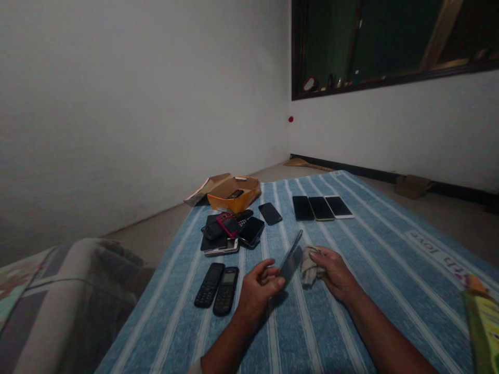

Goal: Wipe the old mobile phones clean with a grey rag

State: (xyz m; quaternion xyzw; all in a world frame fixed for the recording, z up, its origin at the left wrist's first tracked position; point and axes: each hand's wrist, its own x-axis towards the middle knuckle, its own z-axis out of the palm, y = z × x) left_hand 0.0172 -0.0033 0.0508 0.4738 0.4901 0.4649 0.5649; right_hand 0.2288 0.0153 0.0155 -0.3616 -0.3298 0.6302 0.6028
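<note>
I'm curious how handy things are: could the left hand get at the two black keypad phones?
Probably yes: the keypad phones lie beside the left hand with nothing between, though it holds a slim dark phone it may need to set down.

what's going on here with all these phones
A person's left hand holds a slim dark smartphone tilted on its edge, while the right hand grips a crumpled off-white rag right beside it. Both are above a blue-and-white striped cloth. On that cloth lie two black keypad phones, a jumbled pile of phones and three smartphones in a neat row. An orange cardboard box sits at the cloth's far edge.
</note>
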